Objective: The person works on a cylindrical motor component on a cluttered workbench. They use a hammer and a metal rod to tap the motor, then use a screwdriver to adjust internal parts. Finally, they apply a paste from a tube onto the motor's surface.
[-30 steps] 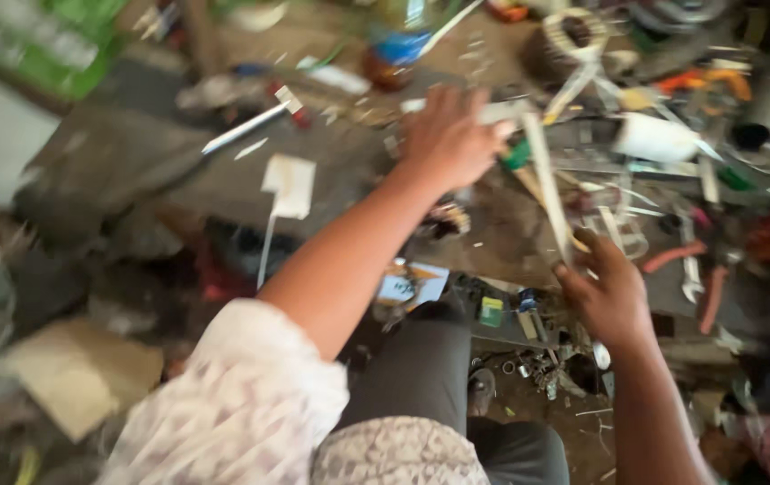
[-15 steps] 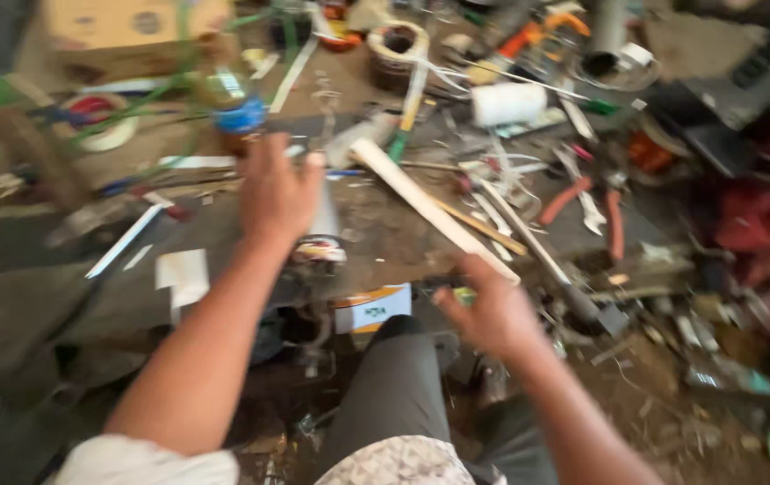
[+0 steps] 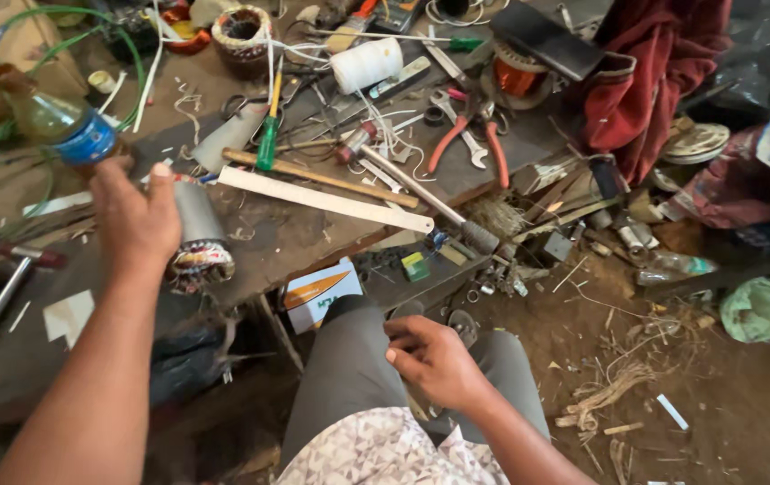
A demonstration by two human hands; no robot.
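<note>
Since half a second ago the left hand (image 3: 138, 220) has dropped from an open reach over the bench onto the grey cylindrical motor stator with copper windings (image 3: 198, 235), and the right hand (image 3: 434, 359) has come back from the pale flat wooden strip (image 3: 324, 199) to the lap; the left hand now clamps the stator's metal body from the left, thumb on top, fingers wrapped round its far side; the stator lies on its side at the near edge of the dark, scarred wooden bench (image 3: 268, 242), its frayed reddish-brown coil end pointing toward the camera, just right of the palm; the right hand rests loosely curled on the grey trouser leg (image 3: 349, 359), holding nothing visible; beyond the stator, the wooden strip lies flat and slanted, touching a brown wooden-handled tool (image 3: 313, 175); a green-handled screwdriver (image 3: 268, 135) crosses above it; red-handled pliers (image 3: 466, 135) lie further right, well apart from either hand; a white cylindrical spool of thread (image 3: 365, 63) stands near the back; a clear plastic bottle with a blue label (image 3: 61, 121) lies just beyond the left hand's knuckles; a crumpled red cloth (image 3: 654, 81) hangs at the right.
</note>
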